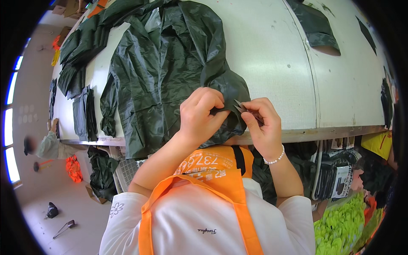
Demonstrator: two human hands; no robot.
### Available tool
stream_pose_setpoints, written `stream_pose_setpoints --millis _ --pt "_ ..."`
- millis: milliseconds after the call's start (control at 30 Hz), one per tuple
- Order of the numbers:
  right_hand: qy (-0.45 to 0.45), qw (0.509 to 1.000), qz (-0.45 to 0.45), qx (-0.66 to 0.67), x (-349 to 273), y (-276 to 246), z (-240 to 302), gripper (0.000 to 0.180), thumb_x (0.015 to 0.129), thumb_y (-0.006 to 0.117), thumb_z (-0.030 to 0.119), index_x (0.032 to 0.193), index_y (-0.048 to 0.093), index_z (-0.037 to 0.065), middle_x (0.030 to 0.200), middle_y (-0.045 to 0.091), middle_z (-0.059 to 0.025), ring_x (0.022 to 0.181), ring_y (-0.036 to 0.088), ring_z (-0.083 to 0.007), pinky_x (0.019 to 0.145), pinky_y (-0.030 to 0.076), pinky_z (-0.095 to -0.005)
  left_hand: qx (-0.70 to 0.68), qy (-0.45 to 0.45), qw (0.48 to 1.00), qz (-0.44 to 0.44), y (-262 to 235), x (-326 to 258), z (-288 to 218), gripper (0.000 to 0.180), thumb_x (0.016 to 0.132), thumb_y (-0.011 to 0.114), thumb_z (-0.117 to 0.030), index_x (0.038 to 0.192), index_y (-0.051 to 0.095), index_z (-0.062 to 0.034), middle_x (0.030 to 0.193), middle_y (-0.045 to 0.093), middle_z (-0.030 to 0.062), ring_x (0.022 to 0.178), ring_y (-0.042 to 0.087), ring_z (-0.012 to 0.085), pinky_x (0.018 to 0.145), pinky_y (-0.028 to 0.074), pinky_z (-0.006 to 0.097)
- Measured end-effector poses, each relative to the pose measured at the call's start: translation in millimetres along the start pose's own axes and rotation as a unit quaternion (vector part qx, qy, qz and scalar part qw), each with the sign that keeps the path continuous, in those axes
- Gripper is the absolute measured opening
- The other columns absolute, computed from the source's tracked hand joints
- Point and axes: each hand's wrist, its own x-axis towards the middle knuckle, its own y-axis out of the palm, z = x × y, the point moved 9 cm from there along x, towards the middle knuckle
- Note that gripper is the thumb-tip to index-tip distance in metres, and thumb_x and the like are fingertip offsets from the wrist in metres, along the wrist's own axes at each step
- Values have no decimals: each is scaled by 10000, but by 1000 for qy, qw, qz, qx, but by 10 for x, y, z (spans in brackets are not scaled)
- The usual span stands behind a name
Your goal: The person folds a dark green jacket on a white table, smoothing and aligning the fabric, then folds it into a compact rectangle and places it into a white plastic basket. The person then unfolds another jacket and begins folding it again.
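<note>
A dark green raincoat (pixel 165 72) of thin, shiny, wrinkled fabric lies spread over the white table, its lower part hanging at the near edge. My left hand (pixel 200 111) is closed on a fold of the raincoat, pinching it between thumb and fingers. Just to the right, my right hand (pixel 264 123) is closed around a small pair of thread snips (pixel 239 106). The pointed blades reach toward the pinched fabric, close to my left fingertips. Whether they touch the cloth I cannot tell.
Folded dark green garments (pixel 87 42) lie in piles at the left of the white table (pixel 272 63). More dark pieces (pixel 316 32) lie at the far right. Below the edge are packaged goods (pixel 340 170) and bright yellow-green items (pixel 340 225). Another person (pixel 49 144) is at the left.
</note>
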Motion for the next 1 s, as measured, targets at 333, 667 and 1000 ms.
stream_pose_setpoints --millis 333,667,1000 --pt "-23 999 -27 -24 -65 12 146 140 827 674 23 942 602 -11 917 540 -60 732 543 -104 633 458 -212 -6 1 999 -35 -141 -90 -98 298 559 738 78 709 507 -35 755 619 92 667 600 224 593 474 286" --pt "0 978 -36 -206 -132 186 -52 44 861 627 5 898 604 15 823 555 -29 746 517 -92 677 445 -219 58 -19 996 72 -314 -479 137 382 665 750 -191 1007 611 -91 1018 611 73 992 571 268 855 442 380" --pt "31 907 -395 -142 -534 -1014 46 237 926 598 265 989 658 45 645 357 79 533 293 -13 466 212 -182 415 -420 784 -189 -3900 -3324 2910 555 734 712 -190 1201 484 4 1200 506 207 1133 477 371 956 400 430"
